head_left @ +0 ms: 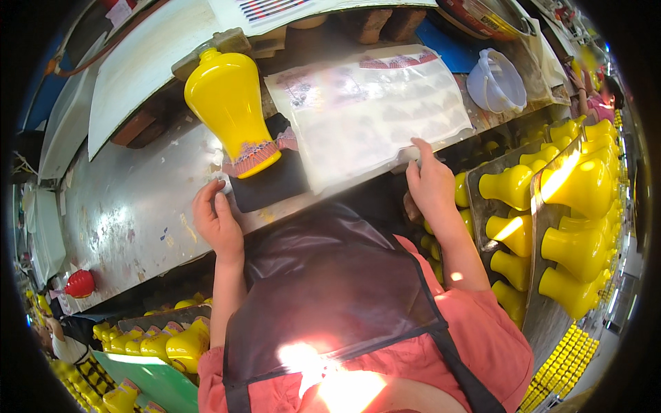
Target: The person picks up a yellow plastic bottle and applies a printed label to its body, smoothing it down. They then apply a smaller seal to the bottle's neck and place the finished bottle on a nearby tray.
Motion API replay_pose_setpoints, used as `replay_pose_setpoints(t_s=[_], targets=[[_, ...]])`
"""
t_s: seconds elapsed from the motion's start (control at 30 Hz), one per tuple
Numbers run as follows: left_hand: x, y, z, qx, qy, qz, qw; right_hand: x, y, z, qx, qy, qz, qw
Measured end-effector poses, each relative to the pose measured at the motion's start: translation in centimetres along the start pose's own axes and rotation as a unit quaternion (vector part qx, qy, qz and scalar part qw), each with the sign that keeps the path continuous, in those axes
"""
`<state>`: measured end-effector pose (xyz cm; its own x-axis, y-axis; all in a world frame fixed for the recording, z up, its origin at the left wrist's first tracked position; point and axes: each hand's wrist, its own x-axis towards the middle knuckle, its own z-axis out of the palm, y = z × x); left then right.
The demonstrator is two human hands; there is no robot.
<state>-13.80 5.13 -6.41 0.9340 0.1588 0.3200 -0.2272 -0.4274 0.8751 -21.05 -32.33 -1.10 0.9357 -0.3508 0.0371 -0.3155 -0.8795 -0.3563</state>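
Note:
A glossy yellow vase point(227, 93) lies tilted on the bench, its narrow neck end away from me and its foot toward me. A pink and grey patterned decal band point(253, 158) wraps round the foot, one end sticking out at the right. Beneath it is a dark pad point(272, 189). My left hand point(219, 224) is beside the pad, fingers loosely bent and thumb apart; a small pale patch at its fingertips is unclear. At the lower right edge of a pale decal sheet point(385, 117), my right hand point(434, 186) has index finger and thumb spread, the other fingers curled under.
A pale lilac bucket point(494, 81) stands at the bench's right end. Racks of yellow vases point(578, 251) crowd the right side, with more vases point(186, 344) at lower left. A red round object point(80, 283) sits on the metal bench point(138, 227). Another person point(599, 107) is at far right.

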Motion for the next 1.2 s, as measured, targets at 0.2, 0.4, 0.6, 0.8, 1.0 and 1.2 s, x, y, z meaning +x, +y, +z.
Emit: replay_pose_setpoints(t_s=[0.2, 0.4, 0.6, 0.8, 1.0, 1.2], targets=[[0.0, 0.0, 0.0, 0.018, 0.009, 0.020, 1.000, 0.0, -0.3, 0.1, 0.011, 0.002, -0.006, 1.000], [0.1, 0.0, 0.1, 0.012, 0.020, 0.029, 0.999, 0.1, -0.6, 0.1, 0.013, 0.002, -0.016, 1.000], [0.5, 0.5, -0.5, 0.077, 0.021, 0.069, 0.994, 0.2, -1.9, -0.3, 0.026, -0.010, -0.026, 0.999], [2.4, 2.4, -0.4, 0.102, 0.030, 0.107, 0.989, 2.6, -6.0, -0.1, 0.182, -0.017, -0.117, 0.976], [3.8, 4.2, 2.0, 0.043, -0.064, 0.068, 0.995, 5.7, -13.3, 1.8, 0.416, -0.152, -0.103, 0.891], [4.3, 4.7, 3.5, -0.016, -0.087, 0.023, 0.996, 7.2, -16.7, 3.4, 0.425, -0.186, -0.104, 0.880]])
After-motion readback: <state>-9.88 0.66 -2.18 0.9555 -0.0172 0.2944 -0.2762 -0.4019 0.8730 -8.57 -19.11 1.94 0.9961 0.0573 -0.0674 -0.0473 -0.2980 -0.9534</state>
